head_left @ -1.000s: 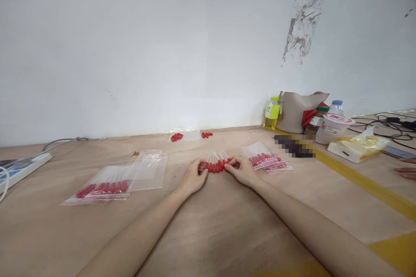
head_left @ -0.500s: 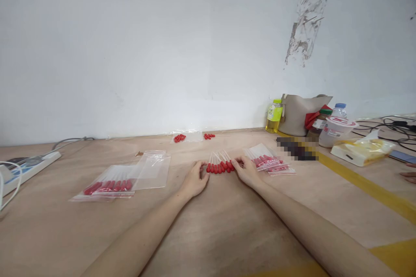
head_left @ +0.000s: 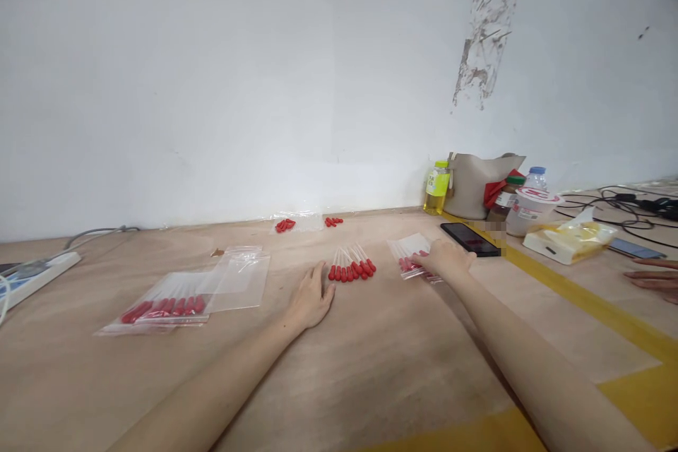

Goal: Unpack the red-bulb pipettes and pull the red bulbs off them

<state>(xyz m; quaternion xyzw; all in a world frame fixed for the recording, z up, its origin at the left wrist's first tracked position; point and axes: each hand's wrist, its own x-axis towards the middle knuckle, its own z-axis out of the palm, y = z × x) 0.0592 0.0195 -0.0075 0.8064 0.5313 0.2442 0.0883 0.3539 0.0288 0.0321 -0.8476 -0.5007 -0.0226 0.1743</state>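
Note:
Several droppers [head_left: 352, 270] with red rubber bulbs and thin clear stems lie fanned on the table, bulbs toward me. My left hand [head_left: 311, 300] rests on the table just left of this fan, fingers apart, holding nothing. Farther right, my right hand [head_left: 450, 260] reaches over clear zip bags with red-bulbed droppers [head_left: 407, 254]. Its fingertips touch the bags' right part, and its fingers look spread, though some are hidden behind the hand. On the left lie more filled zip bags [head_left: 167, 302], partly overlapped by flat, empty zip bags [head_left: 244, 279].
Loose red bulbs [head_left: 284, 226] lie on clear plastic by the wall. To the right are a phone [head_left: 469, 239], a yellow bottle [head_left: 436, 187], a grey bag [head_left: 477, 183], a lidded cup [head_left: 532, 212] and a tissue pack [head_left: 569, 236]. A power strip [head_left: 47, 282] sits left. Another person's hand [head_left: 657, 279] shows at right.
My right hand has left the fanned droppers and moved right, onto the filled bags. My left hand has drawn slightly away from the fan. The view has shifted a little to the right.

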